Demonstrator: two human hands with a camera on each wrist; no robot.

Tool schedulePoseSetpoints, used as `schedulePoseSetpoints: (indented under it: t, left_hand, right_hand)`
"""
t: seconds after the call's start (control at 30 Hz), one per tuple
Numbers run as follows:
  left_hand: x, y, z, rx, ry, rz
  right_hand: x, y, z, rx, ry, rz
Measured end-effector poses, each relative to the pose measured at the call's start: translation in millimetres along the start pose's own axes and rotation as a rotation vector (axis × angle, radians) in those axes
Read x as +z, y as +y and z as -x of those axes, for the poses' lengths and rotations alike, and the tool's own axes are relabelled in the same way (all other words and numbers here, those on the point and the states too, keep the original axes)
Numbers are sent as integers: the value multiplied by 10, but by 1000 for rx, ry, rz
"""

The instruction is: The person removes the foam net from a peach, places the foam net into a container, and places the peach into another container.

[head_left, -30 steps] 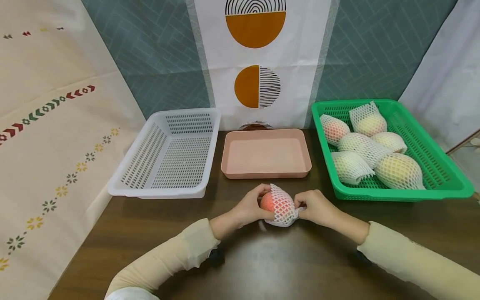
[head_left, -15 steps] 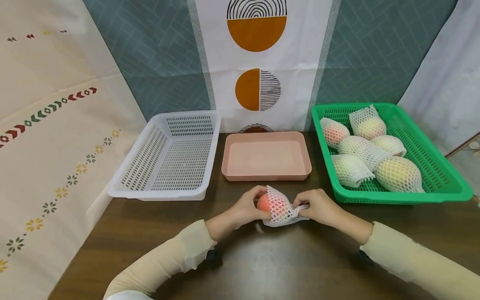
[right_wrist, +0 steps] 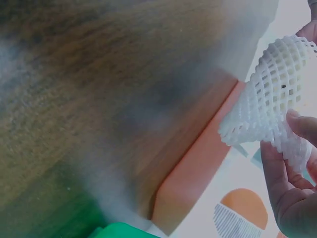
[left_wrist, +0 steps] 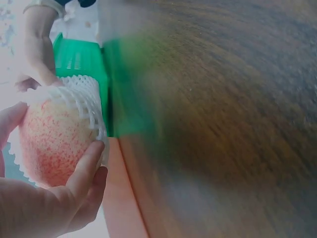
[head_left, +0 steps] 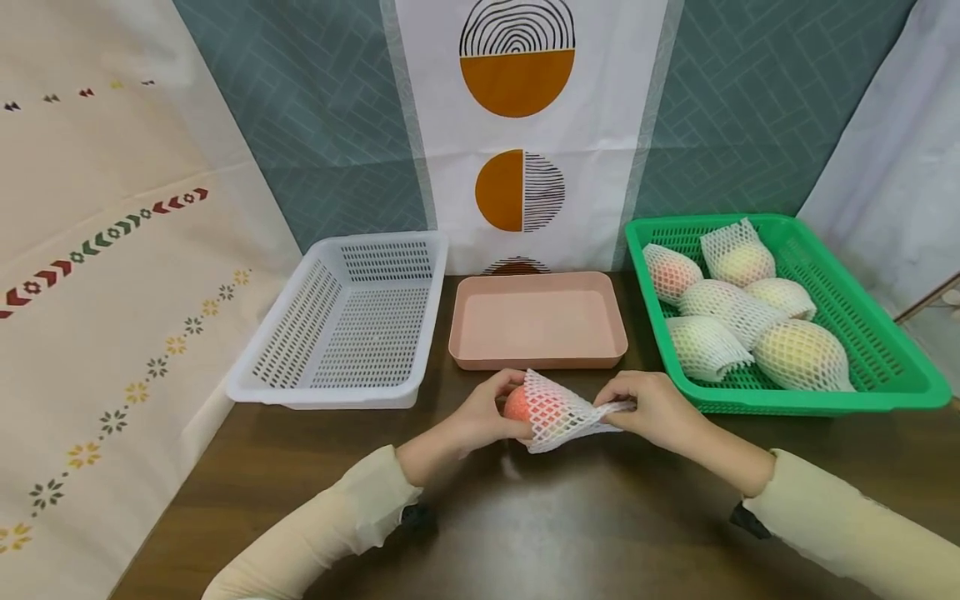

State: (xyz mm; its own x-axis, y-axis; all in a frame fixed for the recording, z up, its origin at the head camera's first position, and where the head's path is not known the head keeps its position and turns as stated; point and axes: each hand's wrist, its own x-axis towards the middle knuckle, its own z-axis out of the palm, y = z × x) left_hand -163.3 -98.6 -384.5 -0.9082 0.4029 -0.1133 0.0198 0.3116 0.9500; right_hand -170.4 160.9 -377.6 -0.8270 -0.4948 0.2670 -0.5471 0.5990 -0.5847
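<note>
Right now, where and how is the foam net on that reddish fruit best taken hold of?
Probably by its loose, narrow end, pinched from the right, as the right hand does. There the foam net tapers beyond the fruit into slack folds thin enough to pinch, while the left hand holds the fruit's bare end opposite.
</note>
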Motion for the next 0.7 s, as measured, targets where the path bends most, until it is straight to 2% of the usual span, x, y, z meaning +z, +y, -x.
schedulePoseSetpoints:
  t: [0.2,0.37,0.53,0.7]
  left_hand:
    - [-40,55,68,35,10,2]
    - [-52,73,133,38,25,-1]
    - [-131,227,148,70,27,-25]
    - [-242,369,223,123,43,-65]
  right_hand:
    - [-51,-60,22,-21,48,-6]
    - [-87,-108,60,-29,74,-14]
    - [-183,-169,27,-37,145,16]
    - [-261,-246,-40,-60,186,19]
